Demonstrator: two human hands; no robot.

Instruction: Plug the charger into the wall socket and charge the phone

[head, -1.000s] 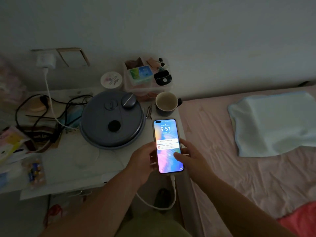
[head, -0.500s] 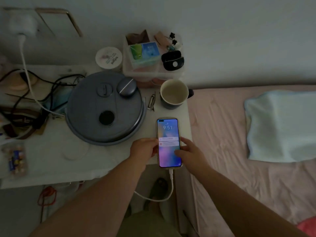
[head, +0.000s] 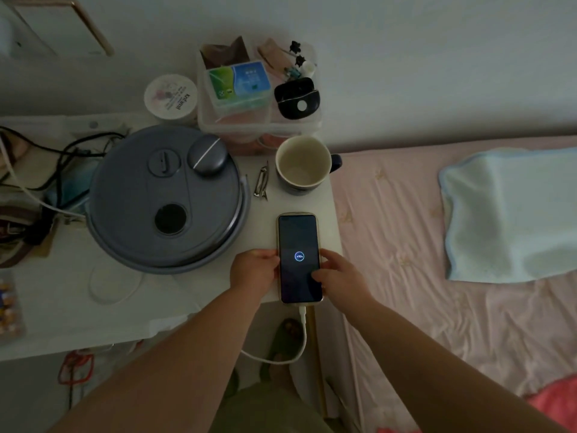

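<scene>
The phone [head: 299, 242] lies flat at the near right corner of the white table [head: 175, 295], its dark screen showing a small ring with a charge percentage. A white cable [head: 301, 335] is plugged into its bottom end and loops down below the table edge. My left hand [head: 254, 271] grips the phone's left side and my right hand [head: 340, 278] its right side, thumb on the screen. The white charger [head: 4, 32] sits on the wall at the far left edge, partly cut off, and its cable [head: 18, 182] runs down across the table.
A round grey appliance [head: 165, 198] takes up the table's middle. A mug [head: 303, 164], hair clips [head: 261, 184], a clear box of small items [head: 259, 89] and a white jar [head: 171, 96] stand behind the phone. Tangled black cords [head: 46, 170] lie left. The bed [head: 437, 276] is on the right.
The phone has come down onto the table, and its bright lock screen has given way to a dark charging display. The view has tilted down and closer.
</scene>
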